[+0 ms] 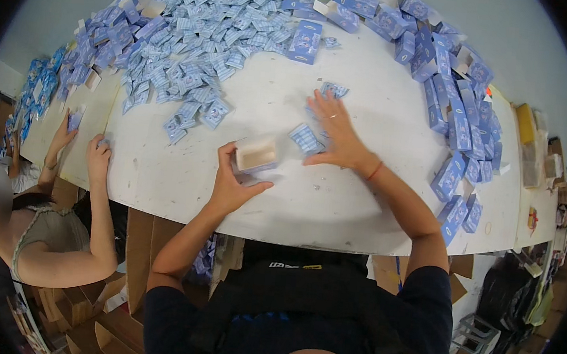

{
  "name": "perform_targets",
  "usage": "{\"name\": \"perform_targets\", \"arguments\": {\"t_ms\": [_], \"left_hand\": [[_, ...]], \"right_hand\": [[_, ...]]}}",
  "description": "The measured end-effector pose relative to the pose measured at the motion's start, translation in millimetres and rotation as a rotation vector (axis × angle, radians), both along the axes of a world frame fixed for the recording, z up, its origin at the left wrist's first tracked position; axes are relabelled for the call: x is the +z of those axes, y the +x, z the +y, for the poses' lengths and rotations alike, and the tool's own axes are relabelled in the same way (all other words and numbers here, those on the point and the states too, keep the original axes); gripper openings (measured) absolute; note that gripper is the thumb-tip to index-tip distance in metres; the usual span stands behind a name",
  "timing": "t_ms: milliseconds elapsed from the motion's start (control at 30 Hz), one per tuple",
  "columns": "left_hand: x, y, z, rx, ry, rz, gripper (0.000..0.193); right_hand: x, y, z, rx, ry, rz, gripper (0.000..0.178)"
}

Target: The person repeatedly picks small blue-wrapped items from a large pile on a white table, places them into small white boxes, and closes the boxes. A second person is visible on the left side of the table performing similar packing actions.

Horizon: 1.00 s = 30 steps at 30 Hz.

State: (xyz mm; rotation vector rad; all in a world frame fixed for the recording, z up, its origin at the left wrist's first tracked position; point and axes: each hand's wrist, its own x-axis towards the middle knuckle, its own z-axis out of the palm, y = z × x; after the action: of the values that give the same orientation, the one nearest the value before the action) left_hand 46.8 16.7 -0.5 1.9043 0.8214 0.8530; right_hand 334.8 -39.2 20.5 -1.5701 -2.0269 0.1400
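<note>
My left hand (231,185) is curled about the left side of a small open carton (256,167), its thumb stretched out along the near side. The carton's pale inside faces up, and I can see no packet in it. To the right, my right hand (337,133) lies spread low over the table, fingers apart. Beside its thumb is a blue checked sachet (306,139), partly covered by the hand. Another sachet (335,89) lies just beyond the fingertips.
A heap of blue sachets (207,44) covers the table's far left. Blue-purple cartons (458,111) line the right edge, with more (115,34) at far left. One carton (305,42) lies near the heap. At left, another person's hands (99,152) work at the same white table (164,174).
</note>
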Motion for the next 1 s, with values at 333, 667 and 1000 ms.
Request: {"name": "perform_targets", "arguments": {"t_ms": [333, 667, 1000], "left_hand": [[12, 25, 3, 0.020, -0.154, -0.085, 0.087], [9, 47, -11, 0.061, -0.200, -0.178, 0.065], [-1, 84, -23, 0.067, -0.033, -0.174, 0.054]], "right_hand": [[-19, -21, 2, -0.125, 0.035, 0.054, 0.038], [-11, -6, 31, -0.299, 0.230, -0.076, 0.026], [66, -86, -3, -0.040, 0.536, -0.067, 0.025]]}}
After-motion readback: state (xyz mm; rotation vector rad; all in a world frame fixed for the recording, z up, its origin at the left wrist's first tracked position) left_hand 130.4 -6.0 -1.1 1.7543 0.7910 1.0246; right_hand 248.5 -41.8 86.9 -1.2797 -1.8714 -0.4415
